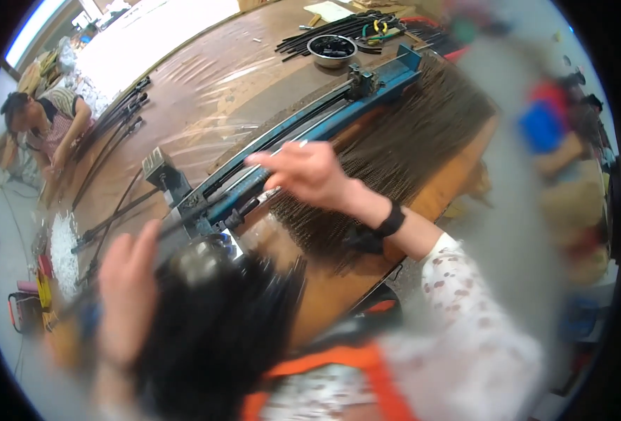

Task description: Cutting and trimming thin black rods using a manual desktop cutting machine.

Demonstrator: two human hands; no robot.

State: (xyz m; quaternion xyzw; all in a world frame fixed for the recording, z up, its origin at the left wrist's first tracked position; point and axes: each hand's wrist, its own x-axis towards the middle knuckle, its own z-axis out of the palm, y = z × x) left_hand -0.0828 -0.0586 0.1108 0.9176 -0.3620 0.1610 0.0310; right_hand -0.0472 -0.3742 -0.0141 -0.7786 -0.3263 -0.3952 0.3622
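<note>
My right hand (307, 175) is over the near end of a long blue metal rail fixture (310, 130). Its index finger points left and the other fingers are curled; what they pinch is hidden. Just below lies a dark handle-like piece (234, 219) with a silvery end. My left hand (128, 288) is smeared by motion, its fingers pointing up beside a blurred dark rod (177, 223) that slants toward the right hand. A grey metal block (157, 165) stands at the fixture's near end. Under my hands spreads a blurred black bundle (219, 337).
Many thin dark rods (408, 147) cover the table's right side. Farther back are a metal bowl (332, 50) of black pieces, yellow-handled pliers (378, 28) and more black rods. White bits (64, 245) lie at left. A co-worker (47, 126) sits at the far left.
</note>
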